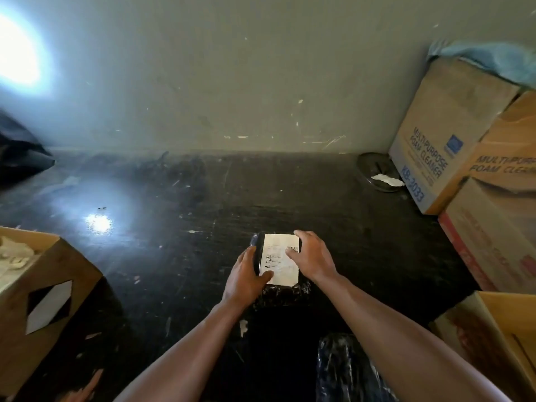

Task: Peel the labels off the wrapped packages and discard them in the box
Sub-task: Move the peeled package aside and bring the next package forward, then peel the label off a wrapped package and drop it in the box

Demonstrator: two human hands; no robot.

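Flanking hands [278, 264] touch label [280, 258] (print unreadable).

The dark, scuffed floor [179, 198] carries a black-wrapped package [278, 291] with a white label near the middle. An open cardboard box [52, 285] sits at the left, foam cleaner cartons [443, 134] are stacked at the right against the wall, with a dark round lid [374, 169] beside them and another wrapped package [345, 369] nearest the camera.
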